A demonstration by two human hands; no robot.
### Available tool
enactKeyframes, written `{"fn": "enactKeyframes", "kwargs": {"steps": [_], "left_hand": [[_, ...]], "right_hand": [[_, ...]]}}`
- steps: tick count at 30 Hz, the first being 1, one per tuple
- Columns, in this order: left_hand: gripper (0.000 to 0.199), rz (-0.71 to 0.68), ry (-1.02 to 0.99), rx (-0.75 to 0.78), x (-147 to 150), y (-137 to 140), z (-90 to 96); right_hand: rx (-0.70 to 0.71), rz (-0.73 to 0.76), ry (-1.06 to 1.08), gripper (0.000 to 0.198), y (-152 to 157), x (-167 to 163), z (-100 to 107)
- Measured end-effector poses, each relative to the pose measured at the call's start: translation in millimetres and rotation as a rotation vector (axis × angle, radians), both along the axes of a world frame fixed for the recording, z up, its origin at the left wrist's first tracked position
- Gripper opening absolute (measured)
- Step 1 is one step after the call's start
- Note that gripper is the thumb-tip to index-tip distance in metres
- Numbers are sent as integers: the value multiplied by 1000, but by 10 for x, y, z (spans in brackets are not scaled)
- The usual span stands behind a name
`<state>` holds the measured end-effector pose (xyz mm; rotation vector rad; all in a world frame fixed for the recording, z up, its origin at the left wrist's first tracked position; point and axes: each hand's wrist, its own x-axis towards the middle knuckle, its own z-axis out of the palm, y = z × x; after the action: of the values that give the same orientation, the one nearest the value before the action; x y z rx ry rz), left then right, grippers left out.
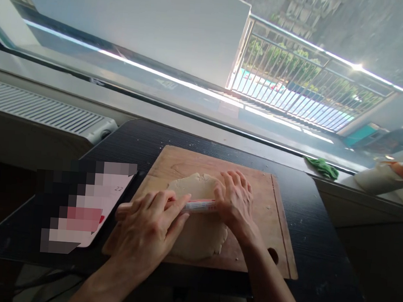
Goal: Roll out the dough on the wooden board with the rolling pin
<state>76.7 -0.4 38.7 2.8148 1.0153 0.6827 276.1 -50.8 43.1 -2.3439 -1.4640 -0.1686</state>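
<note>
A sheet of pale dough (198, 240) with a ragged, cracked rim lies flat on a wooden cutting board (252, 256). Across it rests a wooden rolling pin (201, 206) with a printed label on its middle. My left hand (148, 221) is laid over the pin's left part, fingers curving over it and thumb near the label. The pin's left end sticks out past my fingers. On the right part of the pin lies my right hand (235, 201), its fingers bent over the far side. My right palm and fingers hide that end of the pin.
The board sits on a black table (318, 251) with rounded corners. Left of it lies a partly blurred tablet-like item (104, 204). Behind are a radiator (49, 108) and a windowsill bearing a green cloth (321, 167) and a white pot (375, 177).
</note>
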Motion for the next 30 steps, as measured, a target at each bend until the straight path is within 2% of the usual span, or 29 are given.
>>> {"fn": "enactKeyframes", "kwargs": {"steps": [2, 6, 8, 10, 15, 17, 19, 25, 27, 30], "left_hand": [[38, -4, 20, 17, 10, 17, -8], [36, -9, 60, 51, 142, 201, 23], [35, -7, 45, 62, 174, 244, 36], [34, -18, 15, 55, 147, 204, 35], [32, -48, -85, 16, -36, -73, -2], [32, -64, -93, 21, -69, -109, -19], [33, -81, -71, 32, -55, -63, -29], [29, -46, -9, 48, 69, 165, 16], [28, -38, -25, 44, 48, 118, 30], [30, -48, -73, 37, -53, -60, 14]], "right_hand": [[-15, -9, 8, 42, 56, 30, 3], [-94, 12, 106, 45, 522, 242, 77], [-121, 9, 139, 46, 660, 298, 103], [-102, -6, 114, 47, 586, 263, 92], [-19, 2, -37, 42, -210, -48, -32], [-23, 3, -69, 41, -397, -117, -58], [-29, -16, -73, 42, -353, -99, -54], [-94, -30, 33, 46, 350, 151, 64], [-87, -23, 32, 44, 314, 127, 71], [-33, 0, -29, 39, -121, -30, 7]]}}
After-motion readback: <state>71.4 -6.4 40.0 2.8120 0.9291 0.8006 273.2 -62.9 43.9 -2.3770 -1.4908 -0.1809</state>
